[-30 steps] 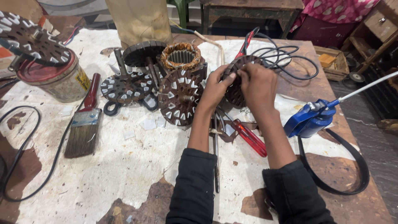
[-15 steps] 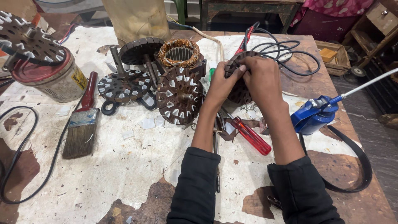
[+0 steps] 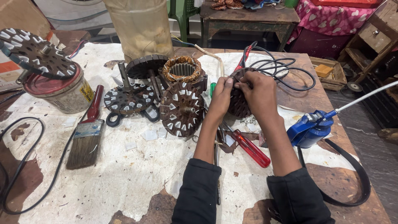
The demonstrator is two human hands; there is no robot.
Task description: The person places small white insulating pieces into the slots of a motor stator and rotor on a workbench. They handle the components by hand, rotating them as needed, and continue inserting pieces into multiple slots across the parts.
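My left hand [image 3: 221, 96] and my right hand [image 3: 259, 93] both grip a dark round slotted motor core [image 3: 238, 103], held just above the table. The fingertips of both hands meet at its top edge. Under my wrists lies a red-handled screwdriver [image 3: 251, 148]. Left of my hands, a rusty slotted rotor disc [image 3: 181, 108] leans upright against a copper-wound stator [image 3: 182, 69].
More slotted discs [image 3: 127, 98] lie left of centre. A paintbrush [image 3: 87, 137] and a red-lidded tin [image 3: 58, 89] are at the left. A blue tool [image 3: 311, 128] with a white hose, a black belt [image 3: 352, 182] and coiled black cable [image 3: 286, 70] are at the right.
The view has shifted slightly. My hands stay on the motor core, with the fingers working along its top edge.
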